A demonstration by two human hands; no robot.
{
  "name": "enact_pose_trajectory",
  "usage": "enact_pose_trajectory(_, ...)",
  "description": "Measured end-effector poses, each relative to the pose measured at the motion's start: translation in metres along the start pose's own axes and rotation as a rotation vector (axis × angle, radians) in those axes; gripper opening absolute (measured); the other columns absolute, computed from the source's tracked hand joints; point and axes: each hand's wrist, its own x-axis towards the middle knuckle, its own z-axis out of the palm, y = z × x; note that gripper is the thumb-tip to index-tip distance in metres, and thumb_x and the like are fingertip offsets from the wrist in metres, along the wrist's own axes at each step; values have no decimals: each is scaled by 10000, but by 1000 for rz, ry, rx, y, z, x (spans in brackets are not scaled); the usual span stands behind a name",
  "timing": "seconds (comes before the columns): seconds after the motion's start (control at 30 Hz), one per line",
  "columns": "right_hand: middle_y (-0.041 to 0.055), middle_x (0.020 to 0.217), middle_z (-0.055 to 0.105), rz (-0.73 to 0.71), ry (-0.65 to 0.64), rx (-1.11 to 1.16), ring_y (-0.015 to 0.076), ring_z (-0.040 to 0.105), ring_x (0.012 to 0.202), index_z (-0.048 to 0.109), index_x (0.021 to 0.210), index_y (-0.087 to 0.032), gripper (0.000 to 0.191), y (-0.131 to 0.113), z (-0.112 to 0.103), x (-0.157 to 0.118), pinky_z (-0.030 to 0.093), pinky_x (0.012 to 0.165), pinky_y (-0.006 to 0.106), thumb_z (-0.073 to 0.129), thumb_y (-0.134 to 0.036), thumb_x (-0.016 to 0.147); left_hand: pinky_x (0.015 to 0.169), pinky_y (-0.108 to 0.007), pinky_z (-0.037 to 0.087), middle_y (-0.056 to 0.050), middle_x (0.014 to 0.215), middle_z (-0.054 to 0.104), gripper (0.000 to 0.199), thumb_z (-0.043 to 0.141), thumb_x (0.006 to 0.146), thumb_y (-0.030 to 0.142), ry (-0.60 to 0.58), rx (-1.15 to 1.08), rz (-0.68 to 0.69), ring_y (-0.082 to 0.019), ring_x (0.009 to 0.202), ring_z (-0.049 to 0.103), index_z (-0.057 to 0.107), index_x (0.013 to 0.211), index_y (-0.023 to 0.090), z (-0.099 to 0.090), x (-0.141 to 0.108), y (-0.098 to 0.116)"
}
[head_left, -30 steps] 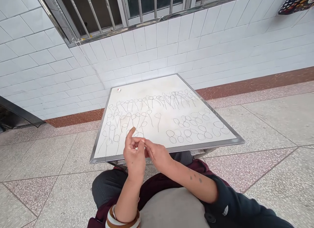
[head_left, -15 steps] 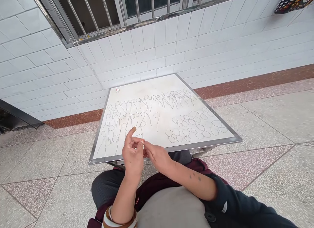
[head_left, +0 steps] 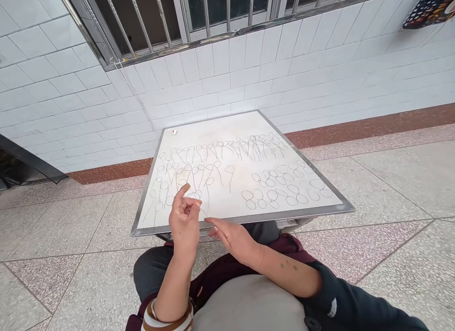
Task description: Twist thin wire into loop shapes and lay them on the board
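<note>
My left hand (head_left: 185, 222) is above the near edge of the white board (head_left: 220, 205). Its thumb and index finger pinch a thin dark wire (head_left: 203, 211), whose tail slants down toward my right hand (head_left: 234, 238). The wire's other end is hard to make out against the board. My right hand's fingers are stretched out, apart from the left hand and close to the wire's tail; whether they touch it I cannot tell. Across the board lie rows of looped wires with tails (head_left: 230, 177). Rounder wire loops (head_left: 273, 196) lie at the right.
A grey metal frame (head_left: 305, 211) edges the board, which stands against a white tiled wall (head_left: 220, 91). A small white and red object (head_left: 174, 132) lies in its far left corner. Barred windows (head_left: 227, 11) are above, and a dotted cloth (head_left: 428, 11) hangs at upper right.
The hands were together at the fingertips. Now my left hand has shifted left and my right hand has drawn back toward me, showing the wire's tail between them.
</note>
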Motion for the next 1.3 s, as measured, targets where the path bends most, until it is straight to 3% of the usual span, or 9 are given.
enact_pose_trajectory(0.1, 64, 951, 703, -102, -106, -66, 187, 638, 856, 566, 1209, -212, 345, 13, -8, -4, 507, 806, 354, 331, -300, 971, 719, -252, 450, 27, 725, 576, 520, 627, 769, 220, -3, 8, 36, -125, 732, 560, 515, 1277, 241, -12, 8, 4)
enact_pose_trajectory(0.17, 82, 990, 693, -62, -71, -50, 213, 617, 933, 628, 1118, -214, 326, 13, -20, 0, 487, 850, 392, 378, -349, 958, 683, -254, 449, 29, 713, 579, 566, 627, 768, 215, -78, 18, 38, -122, 686, 551, 475, 1312, 240, -20, 12, 7)
enact_pose_trajectory(0.3, 49, 943, 644, 127, 147, 297, 148, 596, 803, 635, 1097, -227, 293, -9, -45, 22, 500, 695, 285, 489, -397, 908, 641, -254, 426, 37, 682, 587, 691, 638, 761, 203, -306, 34, 2, -117, 621, 523, 364, 1393, 247, -23, 15, 13)
enact_pose_trajectory(0.4, 11, 855, 605, 109, 138, 540, 108, 534, 684, 667, 991, -224, 230, -27, -54, 38, 462, 598, 236, 601, -377, 834, 649, -252, 408, 38, 673, 588, 711, 648, 762, 204, -398, 22, -22, -118, 626, 522, 350, 1405, 257, -17, 13, 13)
enact_pose_trajectory(0.53, -15, 735, 581, 156, 189, 676, 97, 492, 628, 654, 829, -200, 165, -36, -51, 44, 431, 581, 232, 633, -361, 798, 698, -257, 413, 29, 710, 615, 726, 682, 755, 232, -394, -111, -85, -122, 675, 552, 348, 1400, 245, -11, 7, 8)
enact_pose_trajectory(0.73, -23, 704, 579, 235, 204, 703, 96, 482, 591, 614, 811, -200, 180, -36, -50, 38, 410, 569, 243, 626, -379, 800, 784, -295, 441, 15, 761, 652, 736, 702, 758, 214, -347, -367, -224, -120, 713, 573, 334, 1394, 213, -7, -4, -3)
enact_pose_trajectory(0.97, -5, 782, 563, 115, 160, 535, 119, 517, 691, 601, 781, -202, 104, -37, -58, 38, 420, 649, 266, 625, -300, 808, 736, -261, 439, 31, 737, 632, 649, 698, 775, 212, -313, -435, -284, -92, 653, 553, 402, 1353, 213, -3, -11, -7)
enact_pose_trajectory(1.1, -4, 779, 550, 115, 146, 450, 121, 516, 701, 569, 813, -203, 88, -40, -60, 37, 418, 662, 268, 555, -277, 858, 686, -250, 433, 43, 700, 587, 616, 695, 781, 234, -344, -467, -332, -90, 629, 535, 433, 1338, 212, -3, -13, -6)
enact_pose_trajectory(1.3, -8, 739, 537, 115, 122, 427, 121, 486, 674, 554, 806, -193, 126, -39, -58, 38, 400, 649, 266, 517, -287, 881, 731, -262, 416, 42, 696, 578, 605, 682, 792, 227, -373, -512, -317, -103, 670, 537, 434, 1344, 228, -3, -14, -8)
